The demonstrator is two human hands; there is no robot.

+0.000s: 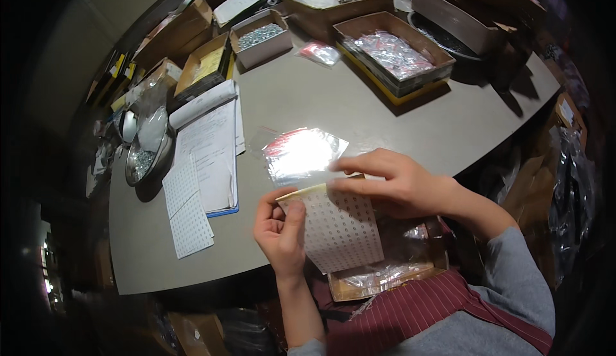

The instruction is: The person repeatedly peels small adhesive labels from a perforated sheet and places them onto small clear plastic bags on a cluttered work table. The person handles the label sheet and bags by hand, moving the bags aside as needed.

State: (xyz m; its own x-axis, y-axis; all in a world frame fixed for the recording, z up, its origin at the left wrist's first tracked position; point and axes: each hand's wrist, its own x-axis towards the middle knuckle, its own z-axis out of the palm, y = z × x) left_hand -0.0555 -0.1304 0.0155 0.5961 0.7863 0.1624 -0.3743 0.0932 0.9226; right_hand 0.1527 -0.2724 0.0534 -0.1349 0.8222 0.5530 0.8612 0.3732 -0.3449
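A white sheet of small printed stickers [340,231] tilts up at the table's front edge. My left hand [282,231] pinches its upper left corner, thumb in front and fingers behind. Over the sheet's upper right edge, my right hand [391,183] has its fingers stretched out and apart; its thumb is hidden. Just beyond the fingertips lies a pile of clear zip bags [305,154] with red strips, glaring under the light. Below the sheet, an open cardboard box [385,279] of clear bags sits close to my body, partly covered by my right arm.
Left of my hands are more sticker sheets [186,208], a clipboard with papers [208,144] and a metal bowl [138,167]. Farther back stand a box of small metal parts [266,51], a box of filled bags [398,90] and a small filled bag [319,53].
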